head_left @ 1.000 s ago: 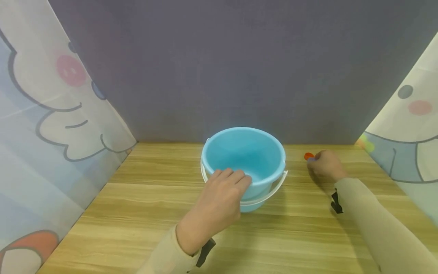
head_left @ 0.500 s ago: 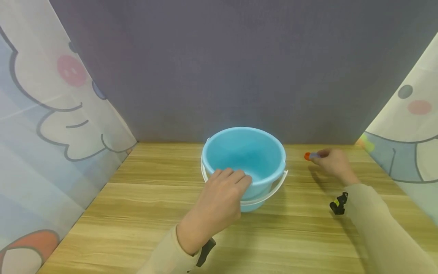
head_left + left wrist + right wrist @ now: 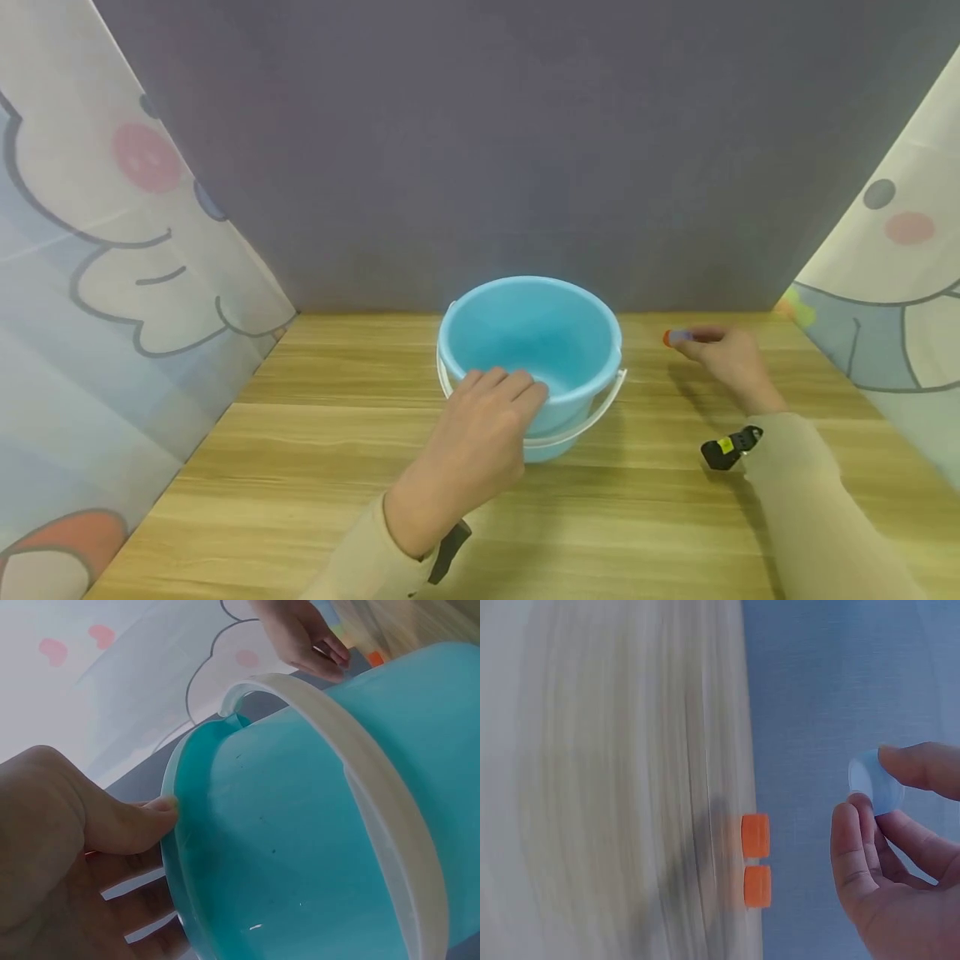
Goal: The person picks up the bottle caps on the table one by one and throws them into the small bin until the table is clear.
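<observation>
A light blue bucket (image 3: 555,333) with a white handle (image 3: 577,429) stands upright at mid-table. My left hand (image 3: 480,442) grips its near rim, thumb on the outer wall and the other fingers over the edge, as the left wrist view (image 3: 97,855) shows. To the right of the bucket, my right hand (image 3: 731,362) pinches a pale blue bottle cap (image 3: 877,784) between thumb and fingers, raised above the tabletop. Two orange bottle caps (image 3: 756,836) stand side by side on the table near that hand; in the head view one orange cap (image 3: 667,338) shows partly behind the blue one.
The wood-grain table (image 3: 315,450) meets a dark grey panel (image 3: 487,150) right behind the bucket. Cartoon-printed curtains (image 3: 150,275) flank it on both sides. Beneath the right sleeve a black wrist device (image 3: 727,448) juts out over the table.
My right hand has lifted the pale blue cap from beside the orange caps, turning slightly at the wrist. The left hand keeps its grip on the bucket rim.
</observation>
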A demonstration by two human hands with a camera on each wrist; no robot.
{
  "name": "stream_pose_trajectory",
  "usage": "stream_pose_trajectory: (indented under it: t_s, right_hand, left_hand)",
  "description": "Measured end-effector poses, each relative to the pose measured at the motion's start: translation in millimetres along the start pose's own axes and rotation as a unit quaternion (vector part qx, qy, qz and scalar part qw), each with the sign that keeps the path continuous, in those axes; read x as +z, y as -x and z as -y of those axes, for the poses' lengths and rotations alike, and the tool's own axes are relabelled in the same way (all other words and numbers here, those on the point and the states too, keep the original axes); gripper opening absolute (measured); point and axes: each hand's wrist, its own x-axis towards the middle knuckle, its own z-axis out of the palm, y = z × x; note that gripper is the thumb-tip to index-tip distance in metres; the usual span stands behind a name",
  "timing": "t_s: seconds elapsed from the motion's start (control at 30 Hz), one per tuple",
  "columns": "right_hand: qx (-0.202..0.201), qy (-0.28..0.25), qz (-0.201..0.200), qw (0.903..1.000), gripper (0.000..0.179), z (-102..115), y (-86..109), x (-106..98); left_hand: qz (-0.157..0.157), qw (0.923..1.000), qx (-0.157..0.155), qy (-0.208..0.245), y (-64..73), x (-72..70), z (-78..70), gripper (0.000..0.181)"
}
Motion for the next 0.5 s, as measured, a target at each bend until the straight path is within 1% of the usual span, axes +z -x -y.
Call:
stream_pose_trajectory:
  t_s: [0.17,0.37,0.5]
  right_hand:
    - [-0.004,-0.028,-0.020,0.9994,0.067,1.4,4.2,9.2]
    - [0.017,-0.065,-0.012,0.9977,0.077,8.1,8.1,15.6]
    - [0.023,-0.079,-0.015,0.9965,0.077,16.0,9.9,18.7]
  left_hand:
    - [-0.004,1.0000,0.003,0.001,0.7,1.2,1.4,0.040]
    - [-0.003,1.0000,0.002,-0.001,0.7,1.4,2.6,0.040]
    - [-0.005,1.0000,0.002,-0.004,0.4,2.4,2.7,0.040]
